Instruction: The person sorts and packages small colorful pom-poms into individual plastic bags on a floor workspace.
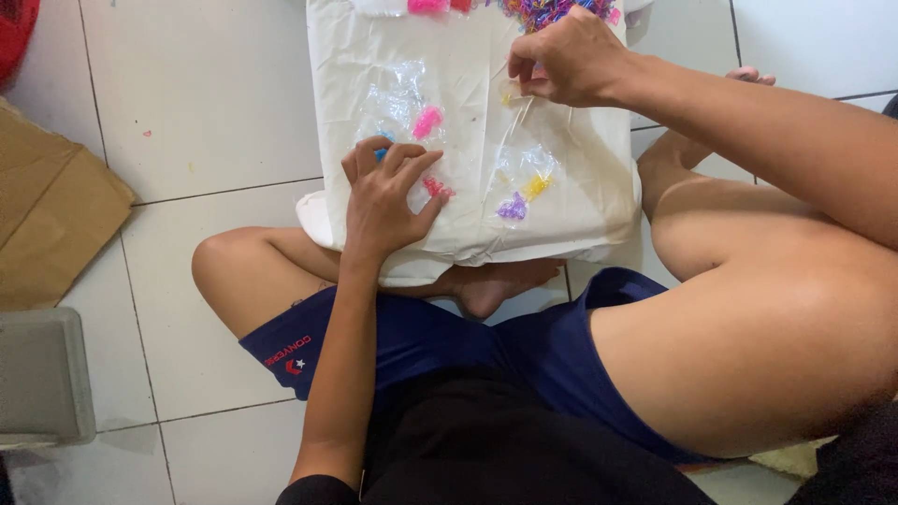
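Observation:
I sit cross-legged on a tiled floor with a white sheet [468, 56] spread in front of me. My left hand [385, 196] rests palm-down on its near left part, fingers curled over a small clear bag with blue pieces [383, 150]. Small clear bags lie around it: pink [427, 121], red [437, 188], yellow [536, 185] and purple [513, 208]. My right hand [564, 58] hovers over the sheet's far right part, fingertips pinched on a small clear bag with yellow bits [510, 96]. A heap of mixed coloured pieces [547, 9] lies at the sheet's far edge.
Flattened brown cardboard [47, 206] lies on the floor at the left. A grey plastic lid or tray [42, 374] sits at the lower left. A red object [14, 33] shows in the top left corner. My bare legs frame the sheet's near edge.

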